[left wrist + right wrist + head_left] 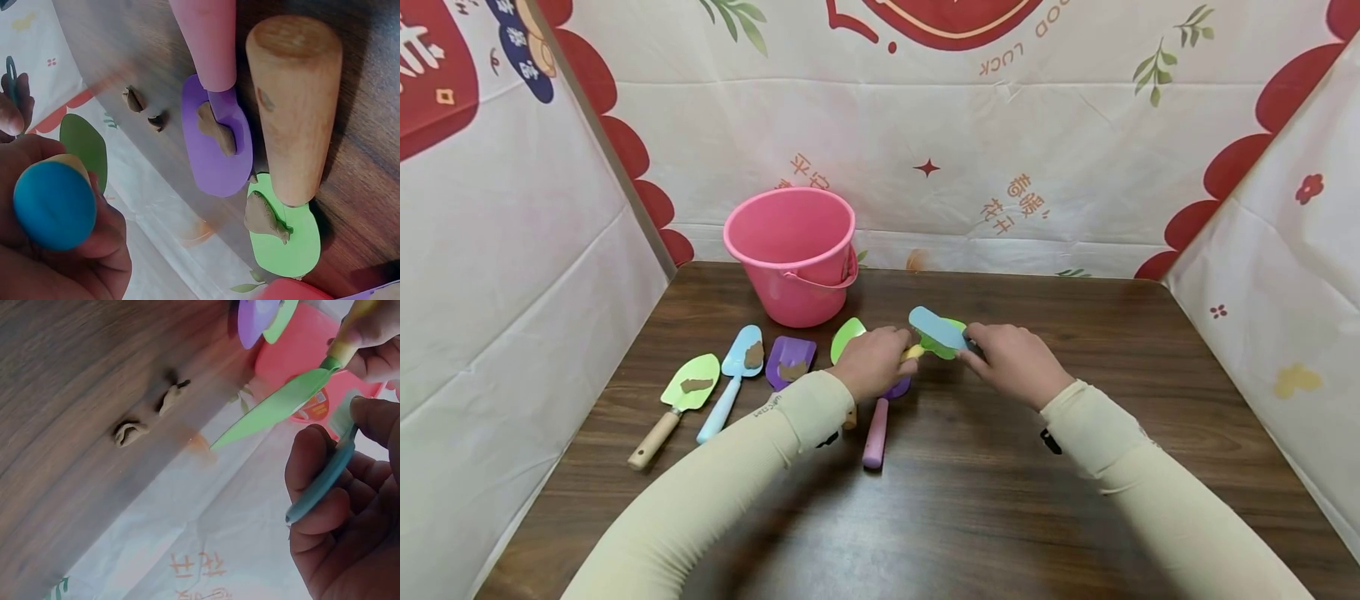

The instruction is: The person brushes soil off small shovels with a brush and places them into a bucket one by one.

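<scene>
While a green shovel (936,347) hung just right of centre in the head view, your left hand (874,364) gripped its yellow handle in curled fingers; your right hand (1018,364) pinched a blue tool (934,326), its blade overlapping the green one. Left of centre lay a clay-smeared purple shovel (789,347), below a pink bucket (797,287).

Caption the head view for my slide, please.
Left hand holding a green trowel, right hand a light-blue tool, with a pink bucket beyond.

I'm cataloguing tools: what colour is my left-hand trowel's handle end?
Handle end: blue, clearest in left wrist view.
</scene>
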The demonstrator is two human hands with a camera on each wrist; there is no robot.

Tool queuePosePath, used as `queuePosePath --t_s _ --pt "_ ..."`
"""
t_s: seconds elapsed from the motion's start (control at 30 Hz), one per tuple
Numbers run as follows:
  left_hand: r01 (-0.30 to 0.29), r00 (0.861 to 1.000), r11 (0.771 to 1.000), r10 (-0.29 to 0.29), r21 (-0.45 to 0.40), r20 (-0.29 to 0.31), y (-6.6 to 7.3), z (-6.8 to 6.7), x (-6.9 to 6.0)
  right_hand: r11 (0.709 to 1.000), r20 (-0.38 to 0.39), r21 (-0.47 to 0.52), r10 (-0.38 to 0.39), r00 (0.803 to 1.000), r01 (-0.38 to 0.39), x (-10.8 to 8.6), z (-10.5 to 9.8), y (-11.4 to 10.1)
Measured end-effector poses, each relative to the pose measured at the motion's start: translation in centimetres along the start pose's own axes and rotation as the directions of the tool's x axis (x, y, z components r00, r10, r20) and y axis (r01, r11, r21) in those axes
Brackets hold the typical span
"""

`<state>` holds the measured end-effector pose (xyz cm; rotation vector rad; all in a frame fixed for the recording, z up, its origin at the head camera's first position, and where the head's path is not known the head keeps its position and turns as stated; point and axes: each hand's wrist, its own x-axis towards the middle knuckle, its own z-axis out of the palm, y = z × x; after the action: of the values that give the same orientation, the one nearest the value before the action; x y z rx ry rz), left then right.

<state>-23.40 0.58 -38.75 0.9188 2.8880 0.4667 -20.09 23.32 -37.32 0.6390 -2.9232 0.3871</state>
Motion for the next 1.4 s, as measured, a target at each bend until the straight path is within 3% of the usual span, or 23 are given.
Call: queuePosePath --t_s 0.2,0.4,0.57,0.83,1.07,1.2,1.4 --pt "-0.019 1.0 1.0 0.019 0.003 -0.025 -0.2 0.0 0.0 0.999 0.037 0.043 0.015 0.999 -0.017 0.0 0.4 0.2" --pt "-0.026 0.999 1.0 0.026 0.006 -0.042 -0.3 0.0 -0.1 0.976 0.098 0.185 0.099 0.99 -0.116 0.1 1.4 2.2" --pt "-0.018 0.999 1.0 0.018 0.018 -0.044 -0.5 0.0 -0.2 0.956 0.134 0.234 0.148 0.98 -0.176 0.1 2.0 4.3" --pt "-0.014 0.999 1.0 0.015 0.008 -0.041 -0.7 -0.2 -0.2 0.959 0.127 0.125 0.24 0.962 -0.256 -0.2 2.3 8.3" --pt "-0.009 0.999 1.0 0.009 0.001 -0.04 -0.6 -0.2 -0.1 0.936 0.09 -0.002 0.35 0.933 -0.351 -0.4 1.3 10.5" --pt "-0.013 0.999 1.0 0.013 -0.003 -0.037 -0.5 -0.2 -0.1 0.945 0.084 0.008 0.325 0.942 -0.327 -0.3 0.7 9.7" --pt "-0.016 0.999 1.0 0.016 -0.007 -0.036 -0.3 -0.3 -0.1 0.973 0.066 0.033 0.225 0.972 -0.227 0.0 0.1 6.1"
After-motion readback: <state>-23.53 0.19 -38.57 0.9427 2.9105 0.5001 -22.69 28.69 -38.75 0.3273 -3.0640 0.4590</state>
